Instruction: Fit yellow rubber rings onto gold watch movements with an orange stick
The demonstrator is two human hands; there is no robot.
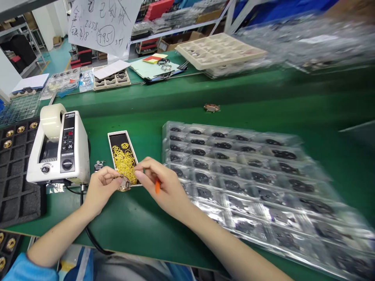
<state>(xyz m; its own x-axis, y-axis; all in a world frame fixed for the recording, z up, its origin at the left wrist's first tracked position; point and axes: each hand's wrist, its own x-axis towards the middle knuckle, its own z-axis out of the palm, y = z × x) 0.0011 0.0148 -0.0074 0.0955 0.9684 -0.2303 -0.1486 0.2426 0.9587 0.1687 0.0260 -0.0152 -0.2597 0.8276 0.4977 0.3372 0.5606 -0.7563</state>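
Note:
My left hand (102, 189) pinches a round, shiny metal watch case (124, 183) between thumb and fingertips, near the front end of a narrow white box. Small yellow rings (124, 160) lie heaped inside that white box (110, 145). At the box's right edge my right hand (159, 183) is closed, with thumb and forefinger tips brought together. An orange tool end (157, 185) sticks out below its curled fingers; the rest of the tool is hidden in the hand. Whether the fingertips also hold a small part I cannot make out.
A white tape dispenser (74, 148) stands left of the box, beside a black compartment tray (17, 171). Clear plastic trays (202, 140) of dark parts cover the right side. A small metal part (211, 107) lies farther back. A beige tray (219, 50) rests on the rear ledge.

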